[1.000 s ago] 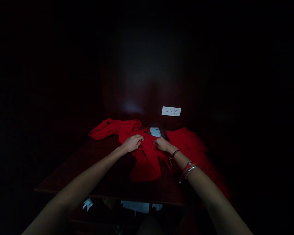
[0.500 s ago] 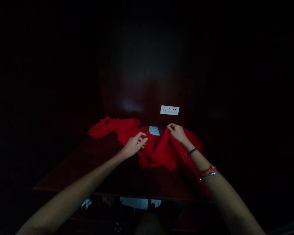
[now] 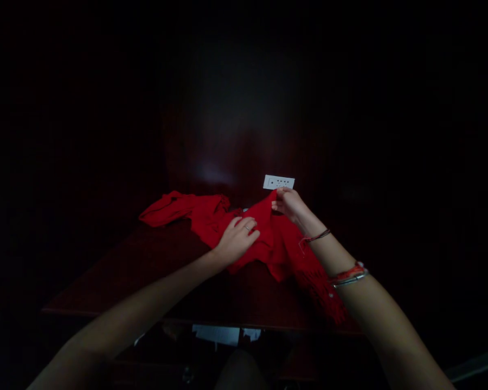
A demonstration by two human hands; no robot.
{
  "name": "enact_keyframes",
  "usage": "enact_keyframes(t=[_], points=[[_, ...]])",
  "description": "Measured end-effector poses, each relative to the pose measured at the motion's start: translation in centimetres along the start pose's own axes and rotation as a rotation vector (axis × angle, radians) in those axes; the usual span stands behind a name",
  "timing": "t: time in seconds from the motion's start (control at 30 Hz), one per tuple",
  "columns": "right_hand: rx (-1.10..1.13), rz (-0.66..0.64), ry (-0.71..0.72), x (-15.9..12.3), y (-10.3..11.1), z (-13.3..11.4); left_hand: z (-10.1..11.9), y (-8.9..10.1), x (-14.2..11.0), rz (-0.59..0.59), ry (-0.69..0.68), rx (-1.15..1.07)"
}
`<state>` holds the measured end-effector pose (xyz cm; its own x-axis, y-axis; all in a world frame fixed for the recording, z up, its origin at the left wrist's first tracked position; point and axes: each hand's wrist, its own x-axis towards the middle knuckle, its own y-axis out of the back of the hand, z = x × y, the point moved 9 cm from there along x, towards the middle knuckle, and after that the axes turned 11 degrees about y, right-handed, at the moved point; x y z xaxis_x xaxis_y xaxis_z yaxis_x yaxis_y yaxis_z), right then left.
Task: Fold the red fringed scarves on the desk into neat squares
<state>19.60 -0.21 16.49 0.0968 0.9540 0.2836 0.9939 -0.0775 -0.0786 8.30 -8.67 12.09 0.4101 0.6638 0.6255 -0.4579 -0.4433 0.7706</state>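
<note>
A red fringed scarf (image 3: 211,212) lies bunched across the dark table, its tassels spread at the lower right. My right hand (image 3: 288,203) pinches one edge of it and holds that part raised into a peak in front of the wall socket. Palm down with fingers spread, my left hand (image 3: 238,238) rests on the cloth just left of the lifted part; a ring shows on one finger. Behind the raised fabric only a sliver of the phone (image 3: 246,209) is visible; the rest of it is hidden.
A white socket plate (image 3: 278,181) is on the dark back wall. The front edge of the table (image 3: 117,303) runs below my forearms. Underneath it are pale papers (image 3: 217,334). The sides of the scene are very dark.
My right hand has raised the scarf's edge higher, and the cloth now covers most of the phone. My left hand has shifted right and come down flat on the scarf.
</note>
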Motion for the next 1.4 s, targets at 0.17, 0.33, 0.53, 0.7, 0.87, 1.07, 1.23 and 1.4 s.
enact_keyframes(t=[0.17, 0.33, 0.53, 0.7, 0.87, 1.07, 1.23, 1.4], points=[[0.056, 0.037, 0.145, 1.1, 2.6, -6.6, -6.8, 9.0, 4.3, 0.199, -0.054, -0.056], [-0.313, 0.097, 0.541, 2.7, 4.1, -11.8, -11.5, 13.4, 9.9, 0.088, 0.031, 0.045], [-1.197, -0.298, 0.240, 4.8, 2.2, 1.0, -12.4, 2.4, 6.7, -0.144, 0.420, 0.008], [-1.232, -0.647, 0.225, 2.0, 0.0, 8.2, -8.8, -9.3, -1.7, -0.354, 0.651, -0.173], [-1.280, -0.801, 0.317, -0.8, -1.4, 11.9, -8.9, -10.0, -1.5, -0.222, 0.646, -0.325], [-1.286, -0.858, 0.468, -2.4, -3.4, 12.8, -13.0, -5.0, 0.1, -0.146, 0.605, -0.615], [-1.189, -0.670, 0.648, -0.8, -5.4, 4.8, -16.3, -0.5, 0.7, -0.050, 0.742, -0.641], [-0.933, -0.151, 1.031, 0.1, -4.4, -11.3, -11.8, 9.6, 7.7, 0.134, 0.392, -0.329]])
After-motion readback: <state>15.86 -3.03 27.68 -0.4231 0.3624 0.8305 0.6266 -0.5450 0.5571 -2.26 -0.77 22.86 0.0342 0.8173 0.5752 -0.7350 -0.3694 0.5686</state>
